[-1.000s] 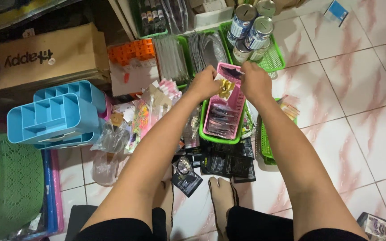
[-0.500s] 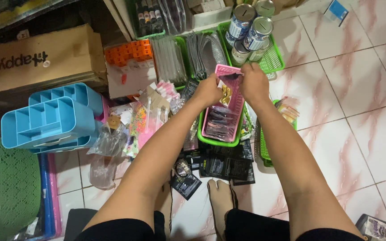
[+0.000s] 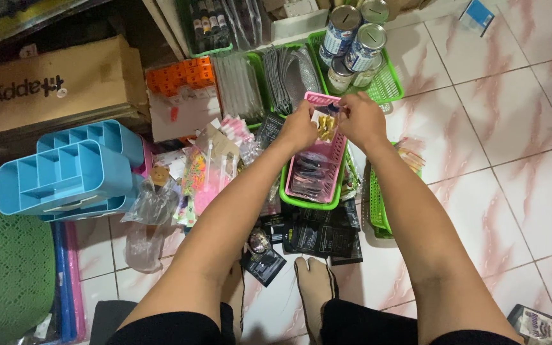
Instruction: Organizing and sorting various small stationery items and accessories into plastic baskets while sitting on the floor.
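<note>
Both hands meet over a pink plastic basket that sits inside a green basket on the tiled floor. My left hand and my right hand pinch a small clear packet with a gold bow between them, held just above the pink basket's far end. Dark packets lie inside the pink basket.
Black packets lie on the floor by my feet. Blue divided organisers stand at left, a green round basket below them. Tins sit in a green tray at the back. A cardboard box is at the far left.
My hands have drawn closer together over the far end of the pink basket, still holding the bow packet. The view shifted slightly.
</note>
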